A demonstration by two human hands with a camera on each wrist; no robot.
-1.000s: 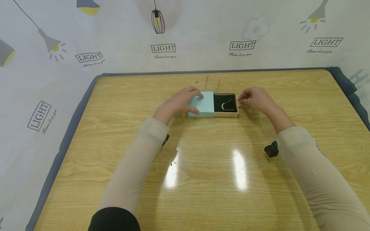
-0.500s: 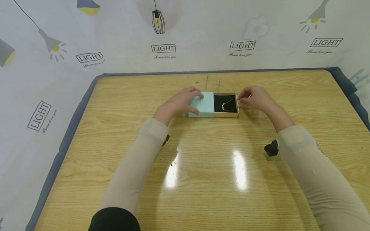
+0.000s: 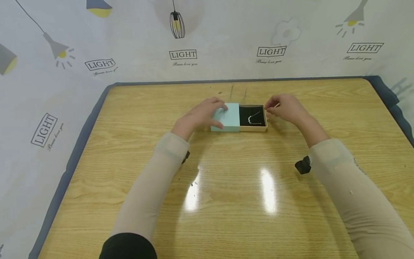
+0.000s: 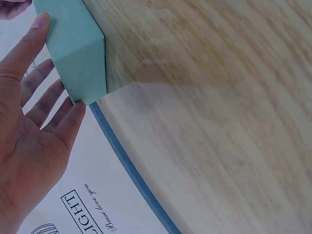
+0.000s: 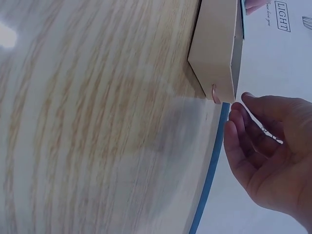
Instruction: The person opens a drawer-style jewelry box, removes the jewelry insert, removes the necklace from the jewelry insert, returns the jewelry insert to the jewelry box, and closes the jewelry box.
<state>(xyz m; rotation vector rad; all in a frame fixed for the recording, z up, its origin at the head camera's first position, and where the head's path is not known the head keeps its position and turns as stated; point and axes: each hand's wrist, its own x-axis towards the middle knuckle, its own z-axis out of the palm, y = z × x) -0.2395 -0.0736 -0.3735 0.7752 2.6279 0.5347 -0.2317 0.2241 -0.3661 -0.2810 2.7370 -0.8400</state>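
A flat jewelry box with a light teal sleeve (image 3: 231, 117) lies at the far middle of the table. Its beige drawer (image 3: 253, 128) is pulled partway out to the right, showing a black pad (image 3: 245, 112) with a thin silver chain (image 3: 249, 119) on it. My left hand (image 3: 199, 115) grips the sleeve by its left part, thumb toward the near side and fingers toward the far side. Just off the drawer's right end, my right hand (image 3: 287, 107) has loosely bent fingers and holds nothing. A pinkish ribbon tab (image 5: 215, 93) hangs from that end in the right wrist view.
The wood-grain table (image 3: 226, 216) has a blue-grey edge strip along its back and sides. Behind it stands a white wall covering (image 3: 223, 43) printed with lamps and lettering. A dark wrist camera (image 3: 303, 165) sits by the right cuff.
My right hand has risen slightly away from the drawer's right end, its fingers coming off the tab area. The left hand, the box and the chain have stayed in place.
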